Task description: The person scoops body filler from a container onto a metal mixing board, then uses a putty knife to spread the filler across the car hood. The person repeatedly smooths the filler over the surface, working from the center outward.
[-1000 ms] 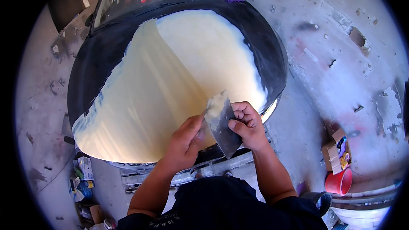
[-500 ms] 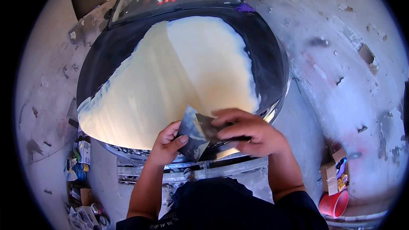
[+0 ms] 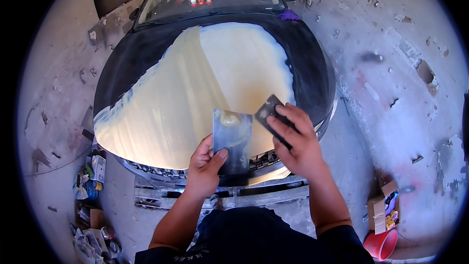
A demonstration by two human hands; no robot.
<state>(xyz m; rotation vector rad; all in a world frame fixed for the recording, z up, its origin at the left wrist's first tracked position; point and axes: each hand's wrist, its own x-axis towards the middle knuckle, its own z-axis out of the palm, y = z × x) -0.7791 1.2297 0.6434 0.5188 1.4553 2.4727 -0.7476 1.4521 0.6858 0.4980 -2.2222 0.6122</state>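
My left hand [image 3: 204, 167] is closed on a flat grey metal putty plate [image 3: 238, 149], thumb on its face. A dab of pale putty [image 3: 229, 119] sits near the plate's upper edge. My right hand [image 3: 299, 142] grips a dark rectangular putty spreader [image 3: 276, 117], fingers on one side and the thumb below; some pale residue marks its left corner. The spreader's tip is close to the plate's upper right corner; whether they touch, I cannot tell. Both hands are above the front edge of a black car hood [image 3: 312, 68], which has a wide layer of cream putty [image 3: 166, 102].
A purple cloth [image 3: 288, 15] lies by the windshield. At lower right are a cardboard box [image 3: 377, 215] of items and a red bucket [image 3: 381, 244]. Boxes [image 3: 97, 168] and rolls of tape [image 3: 108, 234] lie at lower left. Debris dots the stained concrete floor [image 3: 361, 142].
The spreader has moved from over the plate to the upper right of it. My left hand has turned the plate more upright, and the putty dab now shows. The view has shifted slightly.
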